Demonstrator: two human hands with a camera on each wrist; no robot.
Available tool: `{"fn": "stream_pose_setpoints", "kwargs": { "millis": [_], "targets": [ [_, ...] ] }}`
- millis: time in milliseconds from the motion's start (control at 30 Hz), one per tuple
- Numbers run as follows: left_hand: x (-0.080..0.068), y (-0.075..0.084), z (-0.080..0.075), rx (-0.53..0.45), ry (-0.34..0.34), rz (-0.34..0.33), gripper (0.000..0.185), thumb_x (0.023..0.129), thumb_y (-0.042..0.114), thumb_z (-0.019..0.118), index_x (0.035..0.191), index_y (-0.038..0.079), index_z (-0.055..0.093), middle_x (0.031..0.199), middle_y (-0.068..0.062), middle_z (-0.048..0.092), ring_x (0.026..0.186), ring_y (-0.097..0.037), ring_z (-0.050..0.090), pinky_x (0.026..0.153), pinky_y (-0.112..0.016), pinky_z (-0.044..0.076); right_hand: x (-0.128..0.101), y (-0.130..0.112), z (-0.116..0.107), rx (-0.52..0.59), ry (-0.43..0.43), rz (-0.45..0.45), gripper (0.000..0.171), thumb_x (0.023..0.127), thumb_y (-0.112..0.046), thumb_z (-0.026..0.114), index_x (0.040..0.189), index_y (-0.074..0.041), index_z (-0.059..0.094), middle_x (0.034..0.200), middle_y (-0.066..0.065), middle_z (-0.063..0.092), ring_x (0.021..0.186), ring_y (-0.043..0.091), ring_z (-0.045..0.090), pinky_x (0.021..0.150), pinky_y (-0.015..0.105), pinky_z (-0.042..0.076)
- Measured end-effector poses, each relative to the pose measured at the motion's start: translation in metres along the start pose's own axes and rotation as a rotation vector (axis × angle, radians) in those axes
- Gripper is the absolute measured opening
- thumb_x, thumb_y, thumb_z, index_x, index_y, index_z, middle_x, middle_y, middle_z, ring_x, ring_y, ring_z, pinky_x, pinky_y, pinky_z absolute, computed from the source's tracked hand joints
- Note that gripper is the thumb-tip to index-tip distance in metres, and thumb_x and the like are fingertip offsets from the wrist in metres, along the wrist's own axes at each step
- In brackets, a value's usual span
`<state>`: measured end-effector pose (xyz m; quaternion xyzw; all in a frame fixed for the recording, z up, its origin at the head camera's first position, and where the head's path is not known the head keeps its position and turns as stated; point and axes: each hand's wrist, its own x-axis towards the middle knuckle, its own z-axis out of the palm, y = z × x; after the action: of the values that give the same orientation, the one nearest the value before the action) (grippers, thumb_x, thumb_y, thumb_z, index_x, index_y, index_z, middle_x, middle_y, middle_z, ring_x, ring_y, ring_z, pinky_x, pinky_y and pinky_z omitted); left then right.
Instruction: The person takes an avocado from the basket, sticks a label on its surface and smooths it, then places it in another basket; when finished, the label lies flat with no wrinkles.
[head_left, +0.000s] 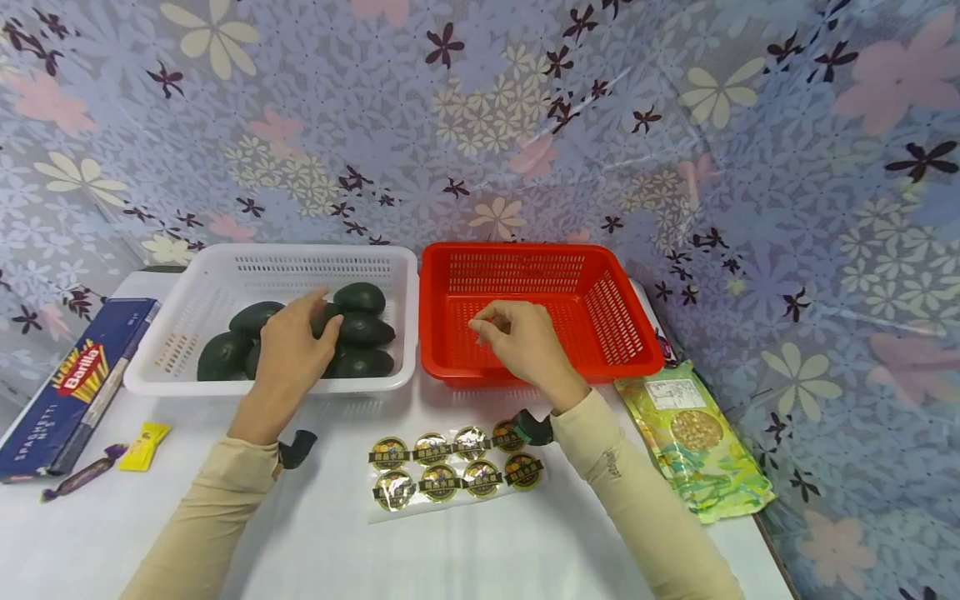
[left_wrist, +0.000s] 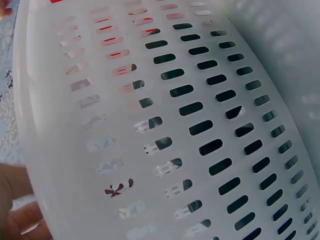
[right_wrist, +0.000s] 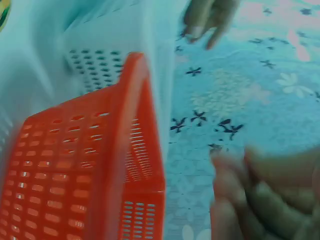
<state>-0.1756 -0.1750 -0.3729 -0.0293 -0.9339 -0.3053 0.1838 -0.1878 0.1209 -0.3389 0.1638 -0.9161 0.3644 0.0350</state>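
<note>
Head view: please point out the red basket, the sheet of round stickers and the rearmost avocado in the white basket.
Red basket [head_left: 517, 271]: head view, on its perforated back wall.
Sheet of round stickers [head_left: 440, 483]: head view, on a lower-row sticker.
Rearmost avocado [head_left: 359, 297]: head view, on its dark green skin.

"Barilla" and "SPAGHETTI N.5" on blue box [head_left: 84, 385], "精品水果" on round stickers [head_left: 439, 483]

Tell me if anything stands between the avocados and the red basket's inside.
Between the avocados and there stand the facing walls of the white basket and red basket; the right hand hovers over the red one.
</note>
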Motion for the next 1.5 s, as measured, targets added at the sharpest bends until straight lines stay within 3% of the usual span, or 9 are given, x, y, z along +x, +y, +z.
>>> {"fn": "stream_pose_setpoints", "kwargs": {
  "millis": [100, 200, 367, 600, 767, 933, 1167, 1333, 1500],
  "targets": [
    [0.0, -0.001, 0.001, -0.011, 0.051, 0.043, 0.029, 0.097, 0.005, 0.056, 0.122, -0.006, 0.067, 0.107, -0.026, 0.073, 0.09, -0.041, 0.07, 0.086, -0.059, 0.051, -0.007, -0.002, -0.009, 0.103, -0.125, 0.021, 0.011, 0.094, -0.022, 0.072, 0.097, -0.013, 0.077, 0.077, 0.01, 0.074, 0.063, 0.016, 0.064, 0.056, 0.026, 0.047],
    [-0.002, -0.001, 0.001, -0.007, 0.066, 0.059, 0.026, 0.096, -0.001, 0.053, 0.114, -0.006, 0.072, 0.1, -0.026, 0.074, 0.08, -0.037, 0.069, 0.077, -0.054, 0.053, -0.015, -0.002, -0.016, 0.127, -0.207, 0.026, 0.011, 0.092, -0.023, 0.073, 0.098, -0.014, 0.077, 0.076, 0.008, 0.073, 0.065, 0.016, 0.066, 0.063, 0.029, 0.054],
    [-0.003, -0.001, 0.002, 0.004, 0.032, 0.039, 0.029, 0.095, -0.002, 0.05, 0.115, -0.005, 0.072, 0.099, -0.024, 0.075, 0.081, -0.036, 0.071, 0.077, -0.053, 0.053, -0.029, 0.004, -0.025, 0.057, -0.303, -0.024, 0.015, 0.091, -0.024, 0.074, 0.102, -0.015, 0.076, 0.082, 0.001, 0.073, 0.074, 0.013, 0.064, 0.071, 0.03, 0.054],
    [0.0, -0.002, 0.002, 0.002, 0.011, 0.039, 0.029, 0.094, -0.002, 0.051, 0.114, -0.004, 0.073, 0.098, -0.022, 0.076, 0.08, -0.034, 0.071, 0.076, -0.049, 0.051, -0.055, 0.034, -0.028, -0.029, -0.589, -0.151, 0.037, 0.092, -0.027, 0.073, 0.124, -0.01, 0.068, 0.105, 0.003, 0.072, 0.092, 0.011, 0.064, 0.084, 0.027, 0.055],
    [0.0, -0.003, 0.005, 0.011, -0.043, 0.049, 0.027, 0.094, 0.0, 0.055, 0.113, -0.004, 0.073, 0.097, -0.021, 0.076, 0.075, -0.029, 0.065, 0.071, -0.043, 0.05, -0.068, 0.059, -0.021, -0.054, -0.568, -0.114, 0.041, 0.089, -0.024, 0.076, 0.124, -0.006, 0.067, 0.106, 0.01, 0.071, 0.094, 0.017, 0.066, 0.082, 0.031, 0.056],
    [-0.002, -0.002, 0.006, 0.025, -0.155, -0.01, 0.025, 0.093, 0.005, 0.063, 0.114, -0.003, 0.073, 0.099, -0.021, 0.076, 0.087, -0.034, 0.072, 0.078, -0.049, 0.055, -0.071, 0.073, -0.01, -0.056, -0.523, -0.067, 0.043, 0.084, -0.011, 0.08, 0.123, -0.001, 0.066, 0.105, 0.014, 0.071, 0.095, 0.026, 0.066, 0.083, 0.04, 0.058],
    [-0.001, -0.003, 0.009, 0.113, -0.352, -0.065, 0.04, 0.089, 0.014, 0.074, 0.126, 0.0, 0.067, 0.124, -0.023, 0.069, 0.106, -0.041, 0.068, 0.091, -0.057, 0.054, -0.067, 0.083, 0.01, -0.097, -0.514, -0.024, 0.05, 0.077, -0.008, 0.085, 0.124, -0.003, 0.067, 0.102, 0.009, 0.069, 0.089, 0.02, 0.061, 0.079, 0.03, 0.054],
    [0.003, -0.006, 0.016, 0.106, -0.413, -0.065, 0.047, 0.087, 0.018, 0.077, 0.129, 0.0, 0.065, 0.125, -0.025, 0.068, 0.114, -0.045, 0.063, 0.099, -0.059, 0.049, -0.067, 0.087, 0.022, -0.156, -0.483, -0.029, 0.049, 0.072, -0.011, 0.089, 0.117, -0.008, 0.071, 0.104, 0.004, 0.071, 0.095, 0.019, 0.063, 0.083, 0.031, 0.053],
    [0.007, -0.009, 0.016, 0.102, -0.452, -0.05, 0.051, 0.085, 0.021, 0.08, 0.129, 0.001, 0.065, 0.127, -0.026, 0.066, 0.12, -0.046, 0.06, 0.103, -0.059, 0.048, -0.069, 0.086, 0.027, -0.19, -0.461, -0.062, 0.051, 0.07, -0.012, 0.091, 0.116, -0.005, 0.071, 0.106, 0.004, 0.072, 0.096, 0.02, 0.063, 0.086, 0.035, 0.053]
  ]
}}
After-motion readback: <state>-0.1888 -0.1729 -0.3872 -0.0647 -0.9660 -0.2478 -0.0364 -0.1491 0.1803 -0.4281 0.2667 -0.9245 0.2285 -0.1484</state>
